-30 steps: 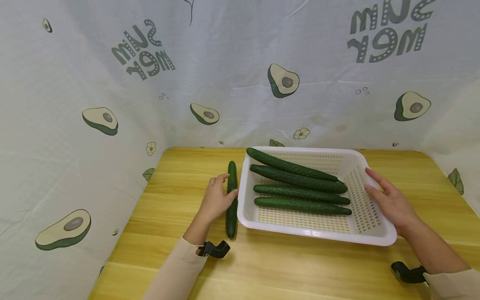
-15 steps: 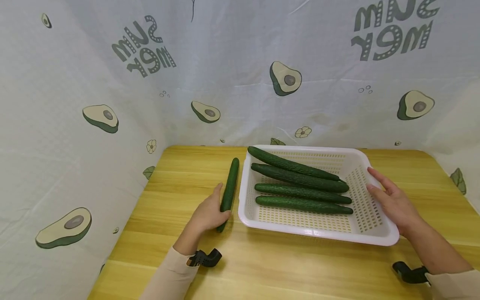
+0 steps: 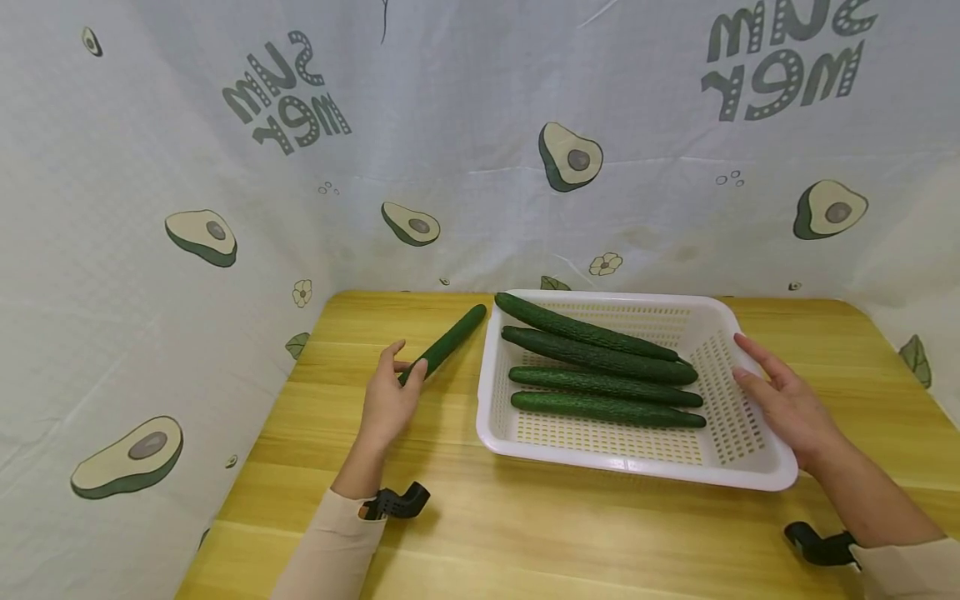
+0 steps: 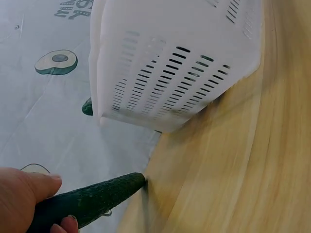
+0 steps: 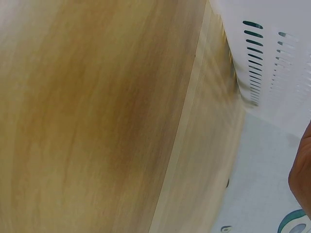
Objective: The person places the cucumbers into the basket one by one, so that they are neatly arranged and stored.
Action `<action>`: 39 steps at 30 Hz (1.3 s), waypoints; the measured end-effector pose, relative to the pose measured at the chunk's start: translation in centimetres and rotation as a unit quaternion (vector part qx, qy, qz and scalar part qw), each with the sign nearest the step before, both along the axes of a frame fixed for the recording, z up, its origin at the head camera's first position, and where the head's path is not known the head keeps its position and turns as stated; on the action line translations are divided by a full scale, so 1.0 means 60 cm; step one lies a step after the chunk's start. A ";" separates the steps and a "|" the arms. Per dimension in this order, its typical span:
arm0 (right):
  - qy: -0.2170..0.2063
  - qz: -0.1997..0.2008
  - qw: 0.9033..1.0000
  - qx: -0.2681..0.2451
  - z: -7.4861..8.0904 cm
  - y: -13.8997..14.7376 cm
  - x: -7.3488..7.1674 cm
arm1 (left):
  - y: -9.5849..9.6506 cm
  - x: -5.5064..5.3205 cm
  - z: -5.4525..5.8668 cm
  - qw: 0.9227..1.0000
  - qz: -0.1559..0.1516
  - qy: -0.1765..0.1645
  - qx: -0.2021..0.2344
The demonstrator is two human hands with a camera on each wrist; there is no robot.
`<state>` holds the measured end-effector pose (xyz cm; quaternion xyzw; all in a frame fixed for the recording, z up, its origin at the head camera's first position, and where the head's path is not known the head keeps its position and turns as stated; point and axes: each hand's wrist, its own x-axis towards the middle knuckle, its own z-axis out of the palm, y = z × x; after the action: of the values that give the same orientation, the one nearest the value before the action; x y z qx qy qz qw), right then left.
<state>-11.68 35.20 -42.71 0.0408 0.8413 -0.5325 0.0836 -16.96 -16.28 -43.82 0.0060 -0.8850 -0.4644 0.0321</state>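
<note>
My left hand grips a dark green cucumber by its near end, left of the basket. The cucumber slants away, its far tip close to the basket's left back corner. In the left wrist view the thumb lies over the cucumber and fingertips show beneath it. At the basket's right end, my right hand holds the rim of the white plastic basket, thumb at the inner side. Several cucumbers lie inside, roughly side by side, the back one with its tip on the left rim.
The wooden table carries the basket and ends at a white curtain printed with avocados, which hangs behind and to the left. A black wrist camera sits on the left wrist, another black camera on the right.
My left hand has taken hold of the cucumber beside the basket and moved left with it. The cucumber has turned from nearly straight to slanting. The right hand and basket have hardly moved.
</note>
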 end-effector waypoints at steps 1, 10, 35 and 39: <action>-0.001 -0.001 1.000 0.002 0.000 0.000 0.000 | 0.000 -0.001 0.000 1.000 0.008 0.000 0.002; -0.003 -0.001 1.000 -0.006 0.000 0.000 0.000 | -0.001 -0.004 -0.004 0.999 0.018 -0.036 0.004; 0.000 -0.002 1.000 -0.006 0.000 0.002 0.001 | 0.017 0.020 0.037 0.963 0.068 0.110 0.238; -0.002 -0.005 1.000 0.006 -0.001 0.000 0.001 | 0.031 0.032 0.051 0.958 0.039 0.141 0.248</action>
<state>-11.63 35.17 -42.77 0.0467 0.8442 -0.5278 0.0817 -15.02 -14.45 -40.74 -0.0169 -0.7277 -0.6638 0.1719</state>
